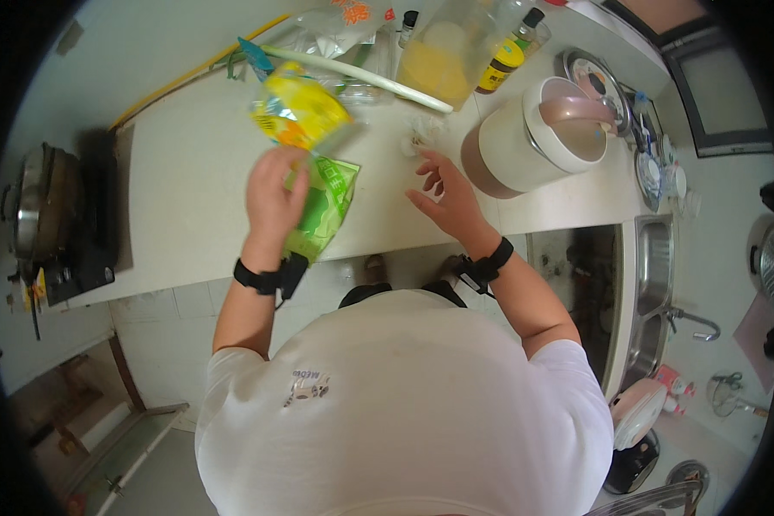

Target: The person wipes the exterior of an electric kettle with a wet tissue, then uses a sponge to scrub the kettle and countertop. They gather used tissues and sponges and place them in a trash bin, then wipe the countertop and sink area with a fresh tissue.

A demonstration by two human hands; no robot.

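Over the white countertop (pixel 187 193), my left hand (pixel 278 190) grips the lower corner of a yellow plastic pouch (pixel 302 109), which is slightly blurred. A green plastic pouch (pixel 326 200) lies at the counter's front edge, partly hidden by that hand and wrist. My right hand (pixel 444 197) is held with bent, parted fingers and nothing in it. Just beyond its fingertips lies a small crumpled piece of clear plastic (pixel 419 137). A long pale green onion stalk (pixel 367 76) lies behind the yellow pouch.
A white and pink lidded container (pixel 509 142) stands right of my right hand. Behind are a plastic jug of yellow liquid (pixel 435 68), a yellow-labelled bottle (pixel 500 64) and clear plastic trays (pixel 367 90). A pan (pixel 42 206) sits on the stove at left; a steel sink (pixel 653 264) is at right.
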